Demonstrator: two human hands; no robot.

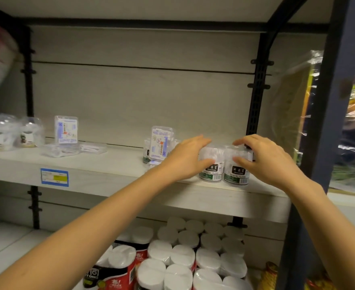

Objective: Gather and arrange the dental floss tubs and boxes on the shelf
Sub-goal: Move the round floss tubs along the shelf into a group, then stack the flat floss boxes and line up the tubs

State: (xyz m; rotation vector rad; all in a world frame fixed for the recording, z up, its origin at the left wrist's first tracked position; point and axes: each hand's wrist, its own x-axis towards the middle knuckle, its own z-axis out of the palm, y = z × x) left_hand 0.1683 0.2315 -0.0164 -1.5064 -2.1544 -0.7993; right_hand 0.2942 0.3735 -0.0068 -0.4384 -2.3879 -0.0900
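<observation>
Head view. At the right end of the shelf [113, 170], near the front edge: left tub [211, 171] and right tub [237, 175], upright, side by side and touching. Left hand [188, 158] curled round the left tub, fingers over the lid, thumb on the label. Right hand [263, 159] the same way on the right tub, fingers on top, thumb at the front. Just left of these, an upright box [159, 143]. Probably only a start made: this pair gathered.

Not yet gathered, well apart toward the left end: another upright box [66, 129], flat boxes [72, 149] lying beside it, and clear tubs [27, 135] further left, contents hard to tell. Below, paper rolls [182, 258], no part of the task.
</observation>
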